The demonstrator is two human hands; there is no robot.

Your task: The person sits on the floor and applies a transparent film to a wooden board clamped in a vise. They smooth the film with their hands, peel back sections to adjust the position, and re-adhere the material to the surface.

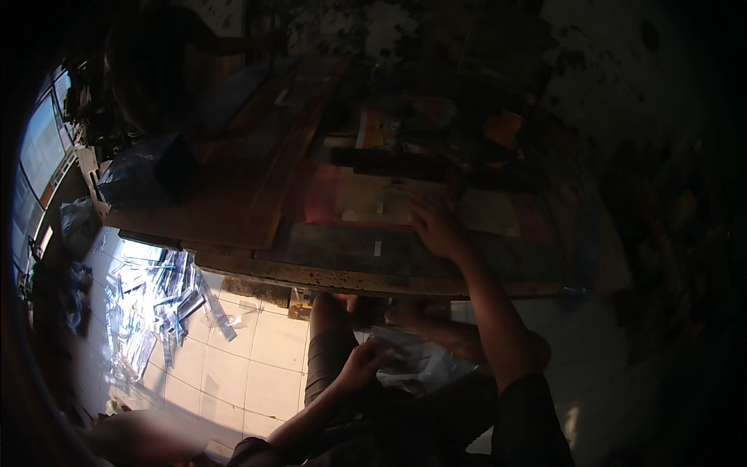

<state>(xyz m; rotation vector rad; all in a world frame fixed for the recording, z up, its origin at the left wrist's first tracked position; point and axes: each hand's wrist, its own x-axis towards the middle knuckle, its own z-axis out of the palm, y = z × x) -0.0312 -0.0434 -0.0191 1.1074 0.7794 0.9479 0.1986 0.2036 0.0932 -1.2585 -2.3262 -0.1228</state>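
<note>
My right hand (437,224) reaches over the low table and lies on a pale sheet (482,210) with reddish ends; its fingers look stretched out and flat. Close to those fingers, a small whitish strip (380,206) rests on the sheet. Another small strip (377,248) lies nearer the table's front edge. Down by my lap, my left hand (364,367) has bent fingers, closed at the edge of some clear plastic (424,359). Deep shade blurs what exactly is between those fingers.
A brown board (233,194) covers the table's left part, with a dark bundle (148,171) on it. A dark bar (389,162) lies behind the pale sheet. Many shiny plastic strips (159,300) are heaped on the tiled floor. Another person (171,62) sits at the far left.
</note>
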